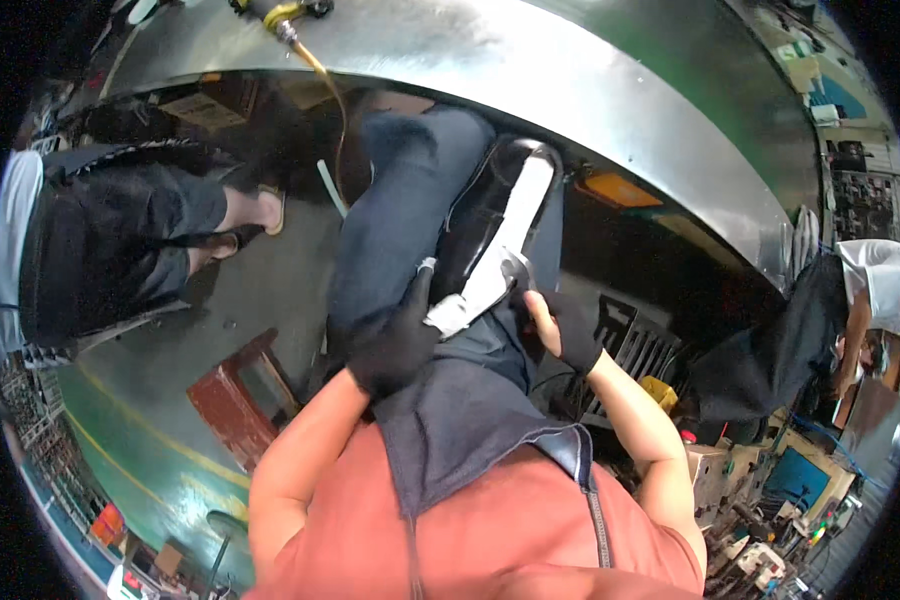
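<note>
A long, narrow piece with a bright white face (523, 210) lies lengthwise over a shiny black object (467, 235) between my thighs. Its exact kind does not show. My left hand (395, 345), in a black glove with bare fingertips, is closed around the white piece's lower left end. On the other side my right hand (567, 328), gloved the same way, has its bare thumb bent inward. Its fingers curl beside a small, curved grey part (515, 268) against the white piece; what they grip is hidden. Dark blue cloth (445, 415) covers my lap.
A metal bench (590, 70) spans the front, with a yellow-and-black tool (282, 14) and its hose (335, 90). A brown wooden stool (232, 400) stands left. People in dark clothing sit left (120, 225) and right (760, 350). An orange panel (620, 190) shows under the bench.
</note>
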`<action>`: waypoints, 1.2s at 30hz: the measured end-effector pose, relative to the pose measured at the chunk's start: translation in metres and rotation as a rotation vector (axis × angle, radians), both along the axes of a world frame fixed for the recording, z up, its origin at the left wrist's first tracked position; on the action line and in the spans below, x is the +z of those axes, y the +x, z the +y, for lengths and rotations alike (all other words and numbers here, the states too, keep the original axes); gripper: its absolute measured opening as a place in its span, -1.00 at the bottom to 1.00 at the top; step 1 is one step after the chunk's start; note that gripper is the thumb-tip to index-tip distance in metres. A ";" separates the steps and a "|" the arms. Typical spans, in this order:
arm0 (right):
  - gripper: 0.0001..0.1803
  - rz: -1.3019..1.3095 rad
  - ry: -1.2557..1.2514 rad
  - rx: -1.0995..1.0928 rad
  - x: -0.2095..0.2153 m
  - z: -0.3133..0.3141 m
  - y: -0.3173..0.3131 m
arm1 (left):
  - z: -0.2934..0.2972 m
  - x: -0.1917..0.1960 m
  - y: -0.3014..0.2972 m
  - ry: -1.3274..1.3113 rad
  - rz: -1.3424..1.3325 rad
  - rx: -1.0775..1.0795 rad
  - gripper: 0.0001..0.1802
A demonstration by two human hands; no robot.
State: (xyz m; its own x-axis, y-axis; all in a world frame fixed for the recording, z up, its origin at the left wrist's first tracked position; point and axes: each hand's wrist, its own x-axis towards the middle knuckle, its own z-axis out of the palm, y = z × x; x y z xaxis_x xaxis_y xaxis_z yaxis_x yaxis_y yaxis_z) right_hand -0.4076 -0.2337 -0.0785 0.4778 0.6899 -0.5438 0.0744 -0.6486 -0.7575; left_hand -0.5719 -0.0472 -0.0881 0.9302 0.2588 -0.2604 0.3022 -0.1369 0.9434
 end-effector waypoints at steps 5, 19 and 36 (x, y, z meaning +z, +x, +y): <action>-0.49 0.234 -0.128 -0.111 -0.006 -0.036 0.004 | 0.001 -0.012 0.026 -0.632 0.170 0.150 -0.48; -0.65 0.213 0.018 -0.279 0.005 -0.015 -0.004 | 0.006 0.010 0.022 0.112 0.070 0.097 -0.05; -0.52 0.213 0.099 -0.408 0.064 -0.048 -0.005 | 0.024 0.008 0.083 0.212 -0.317 0.123 -0.27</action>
